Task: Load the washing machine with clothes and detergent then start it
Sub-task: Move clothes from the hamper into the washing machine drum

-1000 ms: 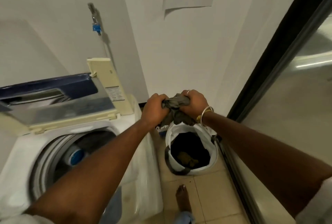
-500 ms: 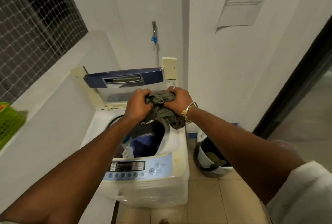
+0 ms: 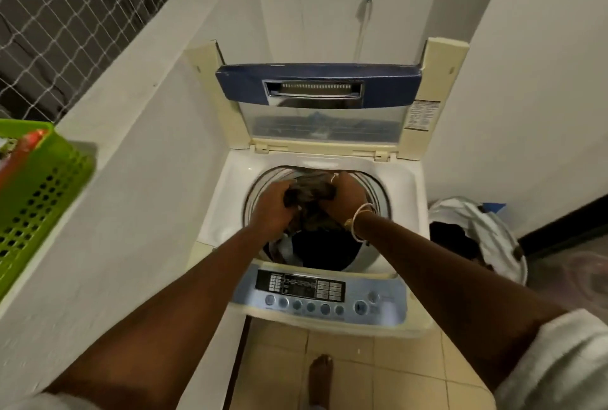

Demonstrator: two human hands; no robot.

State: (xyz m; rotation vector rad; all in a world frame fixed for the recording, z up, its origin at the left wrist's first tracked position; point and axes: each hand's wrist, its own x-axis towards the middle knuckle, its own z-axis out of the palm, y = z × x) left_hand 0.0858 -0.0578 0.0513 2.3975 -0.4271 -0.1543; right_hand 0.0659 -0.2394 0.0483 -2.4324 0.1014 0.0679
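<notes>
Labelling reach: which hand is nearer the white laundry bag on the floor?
Right. The right hand grips the bunched grey-green garment over the drum, on the side towards the white laundry bag. The left hand grips it too, farther from the bag.

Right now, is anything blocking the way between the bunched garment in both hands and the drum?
Nothing visible does. The lid stands open, and both hands hold the dark garment directly over the drum opening.

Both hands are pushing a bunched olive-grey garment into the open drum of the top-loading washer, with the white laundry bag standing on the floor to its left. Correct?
Not quite: the head view shows the white laundry bag on the washer's right. Left hand and right hand do hold the garment over the drum.
</notes>
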